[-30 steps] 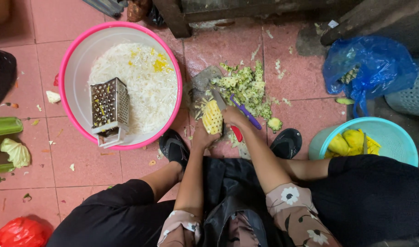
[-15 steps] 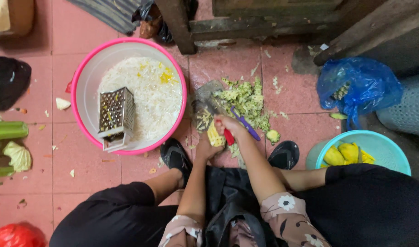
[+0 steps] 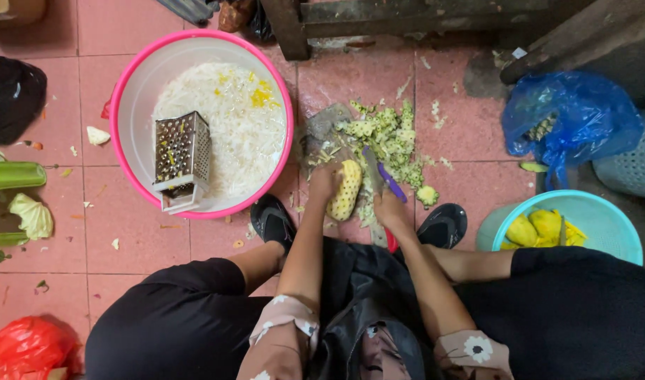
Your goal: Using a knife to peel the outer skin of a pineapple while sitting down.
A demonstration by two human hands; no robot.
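We squat over pink tiles. Just right of the pink basin (image 3: 129, 105), our left hand (image 3: 324, 184) curls its fingers around a peeled pineapple (image 3: 345, 188); our right hand (image 3: 388, 209) grips a purple-handled knife (image 3: 384, 179) beside it, forearms angled inward.

A square metal box grater (image 3: 181, 158) lies in the round pink plastic basin (image 3: 125, 98), on shredded white vegetable. Right of the basin sits a heap of green peelings (image 3: 386, 134); further right, a crumpled blue plastic bag (image 3: 583, 116) and a round turquoise bowl (image 3: 604, 218).
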